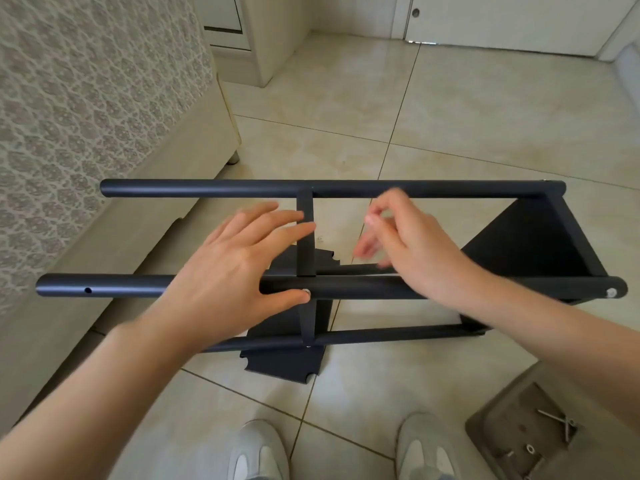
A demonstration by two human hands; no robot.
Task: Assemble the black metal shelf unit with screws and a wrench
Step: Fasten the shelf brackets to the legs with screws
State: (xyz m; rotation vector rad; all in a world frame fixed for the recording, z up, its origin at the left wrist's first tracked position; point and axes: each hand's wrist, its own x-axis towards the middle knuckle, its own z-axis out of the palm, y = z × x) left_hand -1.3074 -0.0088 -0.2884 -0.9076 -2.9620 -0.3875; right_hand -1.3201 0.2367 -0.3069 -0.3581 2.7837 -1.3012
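Observation:
The black metal shelf unit (346, 189) lies on its side on the tiled floor, its round poles running left to right. A shelf panel (533, 244) is fixed at the right end and a narrower one (306, 237) crosses mid-length. My left hand (239, 261) lies flat over the near upper pole (104, 285), fingers straight, thumb tip by a silver screw head (306, 291). Hovering over the frame, blurred, is my right hand (405, 244) with fingers loosely bent; no tool is visible in it. A second screw head (611, 292) sits at the pole's right end.
A cardboard tray (498, 414) at the lower right holds a hex wrench (561, 424) and loose screws (530, 448). A patterned sofa (86, 116) runs along the left. White cabinets (263, 36) stand at the back. My shoes (258, 452) are at the bottom edge.

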